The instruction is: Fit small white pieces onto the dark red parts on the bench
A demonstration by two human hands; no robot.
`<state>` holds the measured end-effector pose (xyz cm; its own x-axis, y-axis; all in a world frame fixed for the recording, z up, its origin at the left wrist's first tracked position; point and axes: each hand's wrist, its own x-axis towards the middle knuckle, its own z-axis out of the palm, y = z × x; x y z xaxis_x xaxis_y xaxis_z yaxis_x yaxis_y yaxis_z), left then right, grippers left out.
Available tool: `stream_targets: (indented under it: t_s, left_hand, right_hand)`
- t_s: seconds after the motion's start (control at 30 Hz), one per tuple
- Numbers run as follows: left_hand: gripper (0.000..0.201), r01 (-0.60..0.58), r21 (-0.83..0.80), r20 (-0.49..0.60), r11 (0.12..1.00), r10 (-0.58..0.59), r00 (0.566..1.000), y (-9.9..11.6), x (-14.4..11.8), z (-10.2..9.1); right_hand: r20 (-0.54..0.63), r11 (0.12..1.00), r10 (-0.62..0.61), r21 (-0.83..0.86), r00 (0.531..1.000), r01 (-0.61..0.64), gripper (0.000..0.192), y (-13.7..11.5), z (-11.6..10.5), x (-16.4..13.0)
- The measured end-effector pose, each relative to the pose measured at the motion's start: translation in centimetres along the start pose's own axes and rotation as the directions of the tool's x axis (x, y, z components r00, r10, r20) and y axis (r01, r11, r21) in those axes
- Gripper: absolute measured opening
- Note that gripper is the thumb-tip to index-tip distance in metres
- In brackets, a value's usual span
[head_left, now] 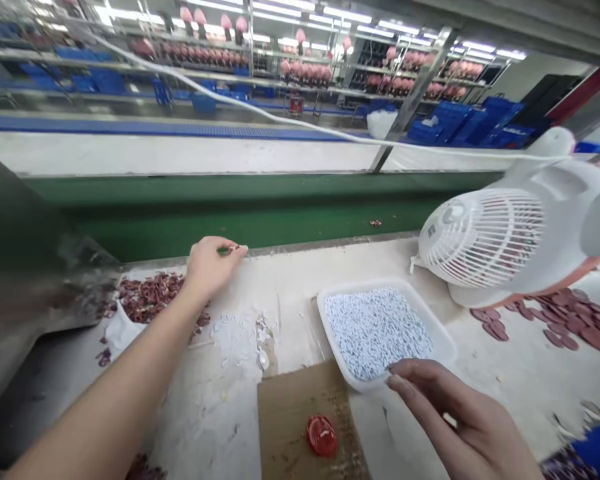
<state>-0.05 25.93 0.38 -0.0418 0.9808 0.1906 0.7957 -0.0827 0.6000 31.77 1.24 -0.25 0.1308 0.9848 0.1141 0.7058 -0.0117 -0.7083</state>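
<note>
Red-brown bits pinched in left-hand fingertips, at the green belt's edge.
Left hand closed on small pieces above the scrap pile; right hand loosely open, empty, touching the white tray of pellets. Red piece on cardboard below. Likely mid-sorting; careful pinch needed.

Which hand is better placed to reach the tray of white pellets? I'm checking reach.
Probably the right hand: its fingertips lie at the white tray's near rim. The left hand is off by the dark red pieces.
</note>
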Motion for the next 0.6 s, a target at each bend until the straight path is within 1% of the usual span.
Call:
stream_targets:
  t_s: [0.03, 0.07, 0.1, 0.13, 0.17, 0.2, 0.27, 0.3, 0.37, 0.4, 0.47, 0.53, 0.6]
  left_hand:
    - [0.030, 0.035, 0.039, 0.004, 0.999, -0.036, 0.999, -0.1, 3.1, 0.7]
    - [0.032, 0.065, 0.071, 0.017, 0.995, -0.066, 0.998, -0.2, 5.5, 1.2]
    - [0.034, 0.087, 0.098, 0.029, 0.991, -0.090, 0.996, -0.3, 7.1, 1.7]
    - [0.035, 0.098, 0.120, 0.042, 0.988, -0.103, 0.994, -0.5, 8.1, 1.9]
    - [0.036, 0.100, 0.136, 0.053, 0.986, -0.109, 0.993, -0.6, 8.5, 1.9]
    - [0.036, 0.095, 0.147, 0.059, 0.985, -0.104, 0.993, -0.7, 8.3, 1.6]
    - [0.038, 0.061, 0.152, 0.046, 0.987, -0.069, 0.997, -0.8, 6.4, -0.1]
    - [0.038, 0.035, 0.148, 0.030, 0.988, -0.040, 0.999, -0.8, 4.7, -1.4]
    - [0.036, -0.028, 0.136, -0.005, 0.990, 0.029, 1.000, -1.1, -0.2, -4.6]
    - [0.034, -0.061, 0.134, -0.017, 0.989, 0.064, 0.998, -1.4, -3.4, -6.3]
    - [0.036, -0.130, 0.134, 0.014, 0.982, 0.129, 0.992, -2.5, -10.3, -9.3]
    - [0.039, -0.196, 0.136, 0.080, 0.971, 0.186, 0.979, -4.3, -16.9, -11.0]
    - [0.038, -0.248, 0.150, 0.104, 0.957, 0.234, 0.967, -6.3, -21.9, -11.2]
  right_hand:
    - [0.012, 0.994, -0.010, -0.107, 1.000, 0.011, 0.024, 0.9, -0.3, 1.2]
    - [0.033, 0.978, -0.021, -0.205, 0.999, 0.027, 0.028, 1.6, -0.5, 2.3]
    - [0.060, 0.954, -0.028, -0.296, 0.998, 0.044, 0.032, 2.3, -0.7, 3.4]
    - [0.104, 0.923, -0.029, -0.379, 0.994, 0.067, 0.034, 2.9, -0.7, 4.4]
    - [0.161, 0.890, -0.027, -0.446, 0.987, 0.097, 0.035, 3.4, -0.7, 5.3]
    - [0.214, 0.860, -0.019, -0.495, 0.977, 0.125, 0.036, 3.9, -0.7, 6.1]
    - [0.291, 0.824, 0.005, -0.543, 0.957, 0.161, 0.036, 4.7, -0.4, 7.4]
    - [0.318, 0.819, 0.012, -0.548, 0.948, 0.173, 0.034, 5.0, -0.3, 7.9]
    - [0.354, 0.817, 0.017, -0.544, 0.935, 0.192, 0.031, 5.3, -0.2, 8.6]
    - [0.371, 0.815, 0.016, -0.543, 0.928, 0.203, 0.029, 5.4, -0.2, 8.9]
    - [0.398, 0.808, 0.011, -0.544, 0.917, 0.227, 0.024, 5.3, -0.4, 9.3]
    - [0.403, 0.794, 0.007, -0.558, 0.915, 0.240, 0.021, 5.0, -0.7, 9.6]
    - [0.399, 0.779, 0.010, -0.578, 0.917, 0.242, 0.020, 4.6, -0.8, 9.9]
